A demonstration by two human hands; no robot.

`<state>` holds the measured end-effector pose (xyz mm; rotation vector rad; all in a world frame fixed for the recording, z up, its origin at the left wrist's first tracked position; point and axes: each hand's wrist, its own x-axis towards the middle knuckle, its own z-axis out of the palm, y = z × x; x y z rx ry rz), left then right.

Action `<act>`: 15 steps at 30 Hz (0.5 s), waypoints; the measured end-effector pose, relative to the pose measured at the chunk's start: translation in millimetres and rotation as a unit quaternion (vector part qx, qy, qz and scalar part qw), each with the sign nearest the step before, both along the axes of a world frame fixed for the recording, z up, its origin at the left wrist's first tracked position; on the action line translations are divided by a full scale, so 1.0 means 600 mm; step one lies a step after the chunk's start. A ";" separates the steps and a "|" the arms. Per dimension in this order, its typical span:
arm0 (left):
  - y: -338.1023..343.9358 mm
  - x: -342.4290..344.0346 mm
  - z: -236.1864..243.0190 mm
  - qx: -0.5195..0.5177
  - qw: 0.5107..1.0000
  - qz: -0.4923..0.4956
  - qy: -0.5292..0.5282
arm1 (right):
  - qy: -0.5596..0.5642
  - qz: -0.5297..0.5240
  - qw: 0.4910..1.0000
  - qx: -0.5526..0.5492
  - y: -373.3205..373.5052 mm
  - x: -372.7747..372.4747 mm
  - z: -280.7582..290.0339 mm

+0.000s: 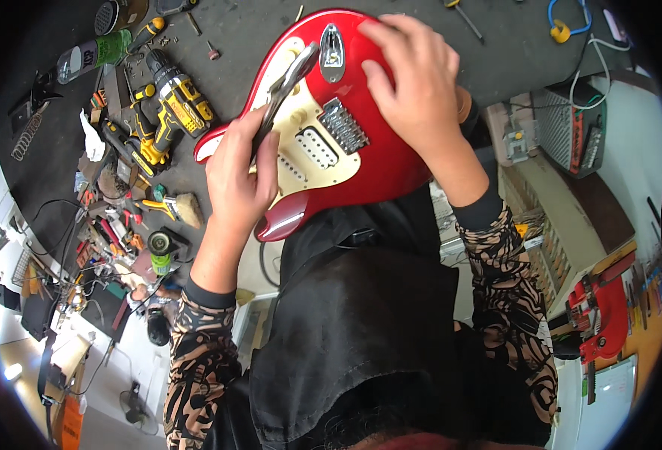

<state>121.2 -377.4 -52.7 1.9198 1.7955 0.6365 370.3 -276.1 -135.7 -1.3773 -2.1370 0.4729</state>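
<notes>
Pliers (277, 96) are being gripped by the left hand (241, 169) over the red guitar (385, 161) at 12 o'clock, being touched by a loosely spread right hand (412, 86); one slip and it's probably being scratched (ouch).

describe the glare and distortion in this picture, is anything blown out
Head view: pale highlights show on the glossy red guitar, notably its horn nearest the person; head view, lower left: a bright light looks blown out; head view, left side: the edge of the dark workbench bows, with black fisheye vignetting around the picture's corners.
</notes>
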 end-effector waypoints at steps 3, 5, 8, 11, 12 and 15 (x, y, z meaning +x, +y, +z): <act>-0.047 -0.004 0.000 0.008 0.995 0.080 -0.056 | -0.006 0.230 0.972 0.043 0.059 -0.022 0.028; -0.091 -0.009 -0.013 -0.048 0.973 0.176 -0.144 | -0.007 0.323 0.943 0.080 0.096 -0.042 0.020; -0.130 0.008 -0.011 -0.068 0.915 0.273 -0.289 | -0.018 0.438 0.893 0.104 0.138 -0.066 0.016; -0.150 0.018 -0.006 -0.073 0.893 0.305 -0.323 | -0.036 0.492 0.865 0.087 0.162 -0.085 0.014; -0.156 0.020 -0.006 -0.069 0.888 0.314 -0.329 | -0.019 0.501 0.861 0.087 0.168 -0.090 0.012; -0.179 0.020 -0.015 -0.048 0.879 0.348 -0.323 | -0.026 0.512 0.855 0.080 0.171 -0.100 0.022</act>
